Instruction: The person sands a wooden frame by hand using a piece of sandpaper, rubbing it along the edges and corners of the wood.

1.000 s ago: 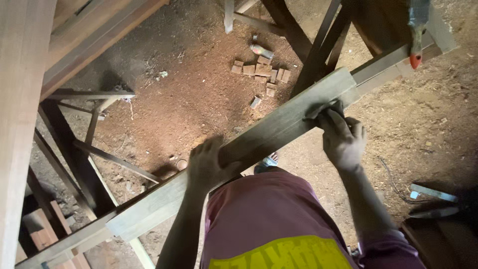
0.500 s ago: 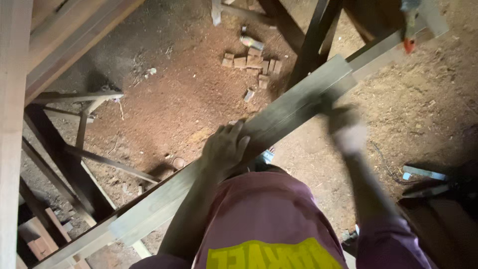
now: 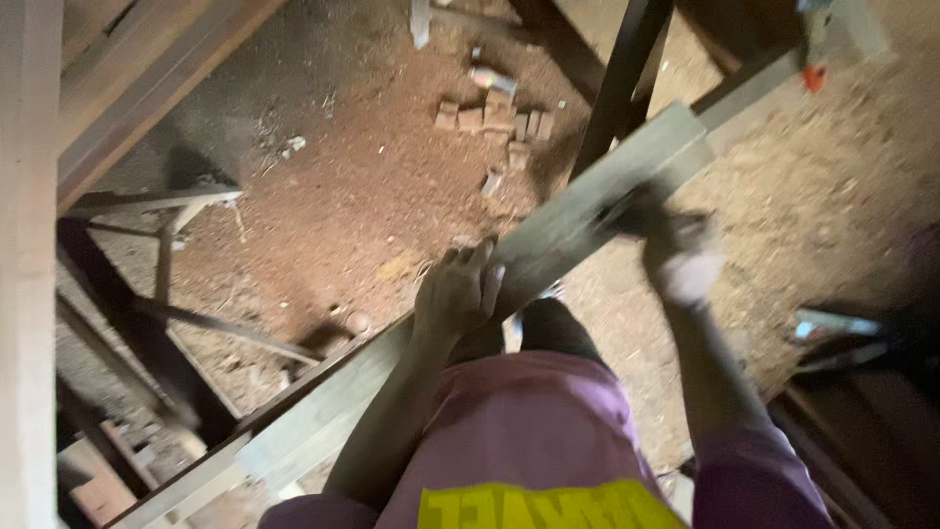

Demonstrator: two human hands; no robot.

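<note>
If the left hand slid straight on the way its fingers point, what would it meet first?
The left hand rests on the plank, fingers aimed up across it. Past the far edge, nothing shows but dirt floor, well below. The wood blocks lie further along that line, though depth is hard to judge.

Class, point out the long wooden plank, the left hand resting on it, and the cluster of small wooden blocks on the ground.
wooden plank (image 3: 587,201): head view, top face.
left hand (image 3: 458,291): head view, back of hand.
small wooden blocks (image 3: 494,118): head view, middle block.
</note>
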